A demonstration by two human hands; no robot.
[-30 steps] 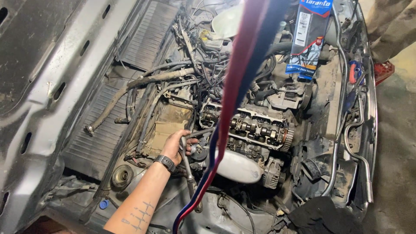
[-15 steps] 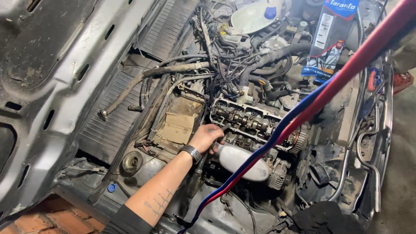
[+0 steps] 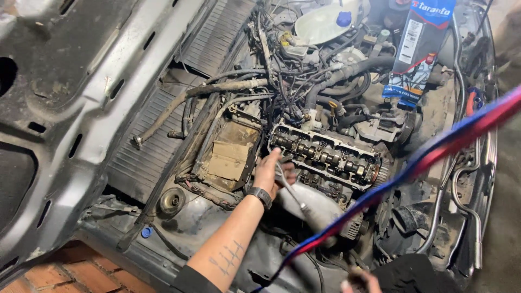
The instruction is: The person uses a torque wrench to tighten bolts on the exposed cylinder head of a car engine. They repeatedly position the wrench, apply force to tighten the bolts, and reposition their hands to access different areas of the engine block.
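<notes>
A raised grey sheet-metal bonnet point(image 3: 59, 125), dusty and pierced with slots, is seen filling the left of the view. Beside it the open engine bay is shown, where an uncovered cylinder head point(image 3: 324, 154) with its row of bare metal cam lobes is set across the middle, a toothed pulley at its right end. A blurred red-and-blue strap point(image 3: 412, 163) is stretched diagonally across the right side, close to the camera. A blue and black flat cardboard package point(image 3: 420, 46) is propped upright at the top right, near a white plastic reservoir with a blue cap point(image 3: 325, 21).

The left hand point(image 3: 269, 172), with a dark wristband and a tattooed forearm, is placed against the near-left corner of the cylinder head, its fingers closed around the upper end of a slim silver metal ratchet handle point(image 3: 293, 195), which is angled down and to the right over a pale rounded housing. Only the fingertips of the right hand point(image 3: 359, 283) are caught at the bottom edge; its grip cannot be told.
</notes>
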